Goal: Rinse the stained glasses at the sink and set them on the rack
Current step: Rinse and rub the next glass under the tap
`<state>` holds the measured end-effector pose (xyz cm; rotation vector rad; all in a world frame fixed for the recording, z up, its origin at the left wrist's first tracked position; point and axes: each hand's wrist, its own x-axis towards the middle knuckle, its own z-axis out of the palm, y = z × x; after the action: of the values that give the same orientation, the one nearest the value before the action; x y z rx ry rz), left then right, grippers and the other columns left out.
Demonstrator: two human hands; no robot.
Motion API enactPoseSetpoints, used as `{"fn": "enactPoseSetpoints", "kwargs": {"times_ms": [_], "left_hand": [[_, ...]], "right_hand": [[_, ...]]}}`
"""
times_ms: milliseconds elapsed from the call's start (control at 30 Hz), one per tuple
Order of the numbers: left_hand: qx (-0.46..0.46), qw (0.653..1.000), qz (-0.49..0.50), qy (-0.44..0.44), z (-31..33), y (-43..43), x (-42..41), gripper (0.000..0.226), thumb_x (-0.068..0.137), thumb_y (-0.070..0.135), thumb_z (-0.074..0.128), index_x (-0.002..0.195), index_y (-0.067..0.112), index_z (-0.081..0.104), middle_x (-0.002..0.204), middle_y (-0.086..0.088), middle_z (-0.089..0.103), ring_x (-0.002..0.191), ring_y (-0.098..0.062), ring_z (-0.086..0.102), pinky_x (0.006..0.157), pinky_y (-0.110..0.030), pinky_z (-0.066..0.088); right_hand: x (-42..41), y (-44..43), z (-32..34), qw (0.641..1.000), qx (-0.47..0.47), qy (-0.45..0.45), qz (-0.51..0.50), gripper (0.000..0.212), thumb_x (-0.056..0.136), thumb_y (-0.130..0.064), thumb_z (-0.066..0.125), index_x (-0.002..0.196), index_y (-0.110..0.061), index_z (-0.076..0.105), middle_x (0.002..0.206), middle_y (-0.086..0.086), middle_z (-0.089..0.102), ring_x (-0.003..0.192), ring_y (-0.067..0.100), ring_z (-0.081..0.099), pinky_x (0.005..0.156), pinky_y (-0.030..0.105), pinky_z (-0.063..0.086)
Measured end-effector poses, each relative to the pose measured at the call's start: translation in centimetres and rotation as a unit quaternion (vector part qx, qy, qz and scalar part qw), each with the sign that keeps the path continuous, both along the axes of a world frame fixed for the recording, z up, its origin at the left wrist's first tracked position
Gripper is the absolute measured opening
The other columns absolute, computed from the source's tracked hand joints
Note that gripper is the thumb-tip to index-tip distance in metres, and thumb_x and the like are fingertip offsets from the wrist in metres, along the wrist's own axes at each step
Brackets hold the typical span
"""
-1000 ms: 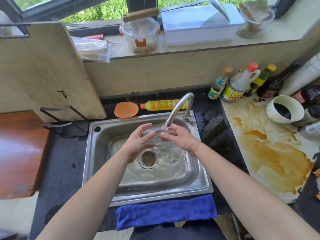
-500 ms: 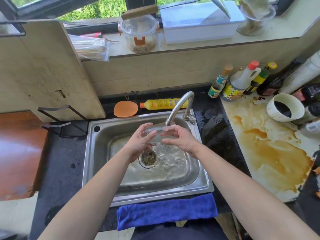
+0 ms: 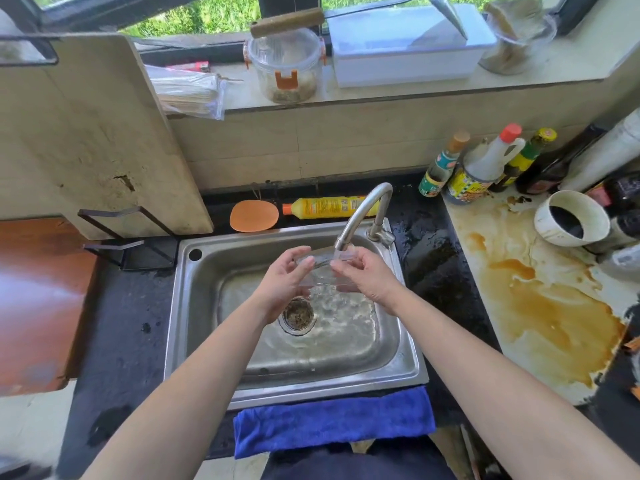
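Note:
A clear glass point(image 3: 320, 270) lies tilted between both my hands, just under the spout of the curved steel faucet point(image 3: 363, 211), and water runs onto it. My left hand point(image 3: 285, 284) cups its left side and bottom. My right hand point(image 3: 365, 273) grips its right side near the rim. All of this is over the steel sink point(image 3: 214, 337), above the drain strainer point(image 3: 298, 313). A black wire rack point(image 3: 126, 237) stands on the dark counter left of the sink.
A large cutting board point(image 3: 86, 133) leans in the rack. A yellow bottle point(image 3: 329, 206) and orange scrubber point(image 3: 254, 220) lie behind the sink. Sauce bottles point(image 3: 485, 164) and a stained white cup point(image 3: 571, 218) stand at right on a brown-stained board point(image 3: 540, 306). A blue cloth point(image 3: 332, 422) hangs at the front edge.
Both hands have shifted the glass slightly up, closer under the spout, turning it between them. Water keeps flowing into the sink.

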<state>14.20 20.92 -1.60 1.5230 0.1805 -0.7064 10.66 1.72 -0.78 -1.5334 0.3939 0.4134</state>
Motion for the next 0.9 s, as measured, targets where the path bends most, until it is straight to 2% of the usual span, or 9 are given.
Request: {"fn": "enactPoseSetpoints", "kwargs": {"times_ms": [100, 167, 267, 400, 500, 600, 700, 800, 900], "left_hand": [[0.030, 0.999, 0.015, -0.010, -0.1, -0.2, 0.1, 0.029, 0.099, 0.036, 0.061, 0.125, 0.023, 0.059, 0.112, -0.008, 0.061, 0.083, -0.020, 0.061, 0.068, -0.034, 0.053], [0.033, 0.999, 0.031, -0.004, 0.1, -0.1, 0.3, 0.023, 0.100, 0.039, 0.058, 0.119, 0.025, 0.059, 0.114, -0.007, 0.060, 0.078, -0.022, 0.061, 0.062, -0.029, 0.051], [0.037, 0.999, 0.035, 0.011, 0.2, 0.3, 0.5, 0.024, 0.101, 0.043, 0.055, 0.118, 0.027, 0.059, 0.117, -0.003, 0.060, 0.079, -0.021, 0.055, 0.059, -0.024, 0.046], [0.012, 1.000, -0.015, 0.019, 0.8, 0.4, 0.1, 0.030, 0.101, 0.046, 0.053, 0.123, 0.027, 0.057, 0.122, -0.004, 0.062, 0.073, -0.016, 0.056, 0.064, -0.029, 0.046], [-0.029, 0.998, -0.052, 0.034, 0.8, 1.3, 0.0, 0.041, 0.097, 0.035, 0.062, 0.136, 0.029, 0.050, 0.129, -0.006, 0.059, 0.099, -0.025, 0.068, 0.086, -0.035, 0.058], [-0.068, 0.995, -0.074, 0.030, 0.8, 2.1, 0.1, 0.062, 0.084, 0.015, 0.078, 0.138, 0.027, 0.051, 0.134, -0.012, 0.058, 0.119, -0.032, 0.064, 0.101, -0.046, 0.054], [-0.044, 0.997, -0.064, 0.010, 0.9, 1.5, 0.0, 0.053, 0.088, 0.012, 0.074, 0.134, 0.027, 0.053, 0.132, -0.009, 0.060, 0.114, -0.025, 0.065, 0.095, -0.040, 0.057], [-0.020, 0.998, -0.053, 0.021, 0.7, 0.7, -0.1, 0.054, 0.087, 0.035, 0.073, 0.135, 0.027, 0.050, 0.129, -0.015, 0.060, 0.101, -0.024, 0.065, 0.078, -0.033, 0.057], [0.007, 0.999, -0.047, 0.021, 0.1, 0.2, -0.2, 0.058, 0.088, 0.048, 0.067, 0.137, 0.025, 0.048, 0.132, -0.015, 0.058, 0.103, -0.025, 0.067, 0.079, -0.033, 0.057]], "right_hand": [[0.0, 0.2, -0.4, 1.000, -0.016, 0.004, 0.008, 0.049, 0.091, -0.043, 0.073, 0.132, -0.022, 0.055, 0.125, 0.001, 0.065, 0.118, 0.019, 0.065, 0.089, 0.037, 0.060], [-0.2, 0.0, -0.8, 0.991, -0.108, -0.014, 0.073, 0.087, 0.076, -0.058, 0.082, 0.146, -0.028, 0.041, 0.138, -0.005, 0.055, 0.128, 0.014, 0.055, 0.105, 0.040, 0.051], [-0.1, -0.6, -1.5, 0.961, -0.226, -0.037, 0.154, 0.126, 0.062, -0.050, 0.093, 0.160, -0.030, 0.015, 0.157, -0.001, 0.031, 0.140, 0.016, 0.038, 0.116, 0.044, 0.039], [0.8, -1.2, -2.2, 0.969, -0.191, -0.054, 0.148, 0.114, 0.062, -0.034, 0.096, 0.154, -0.032, 0.030, 0.149, -0.005, 0.048, 0.136, 0.017, 0.048, 0.113, 0.046, 0.043], [1.3, -2.0, -2.1, 0.982, -0.121, -0.041, 0.137, 0.106, 0.061, -0.031, 0.098, 0.148, -0.030, 0.038, 0.140, -0.004, 0.057, 0.123, 0.016, 0.062, 0.102, 0.038, 0.054], [1.3, -2.4, -1.3, 0.986, -0.085, -0.025, 0.139, 0.103, 0.062, -0.040, 0.096, 0.147, -0.034, 0.039, 0.140, -0.002, 0.055, 0.117, 0.017, 0.064, 0.088, 0.036, 0.061], [0.9, -2.3, -1.0, 0.984, -0.101, 0.000, 0.148, 0.100, 0.068, -0.042, 0.092, 0.149, -0.036, 0.034, 0.142, -0.007, 0.043, 0.126, 0.016, 0.053, 0.082, 0.034, 0.062], [0.6, -2.3, -1.5, 0.989, -0.068, -0.003, 0.132, 0.105, 0.070, -0.030, 0.093, 0.152, -0.038, 0.027, 0.151, -0.003, 0.035, 0.133, 0.022, 0.049, 0.091, 0.040, 0.060], [0.4, -2.0, -1.7, 0.993, -0.050, 0.002, 0.110, 0.100, 0.075, -0.023, 0.090, 0.152, -0.038, 0.028, 0.152, -0.006, 0.032, 0.130, 0.021, 0.051, 0.080, 0.031, 0.062]]}}
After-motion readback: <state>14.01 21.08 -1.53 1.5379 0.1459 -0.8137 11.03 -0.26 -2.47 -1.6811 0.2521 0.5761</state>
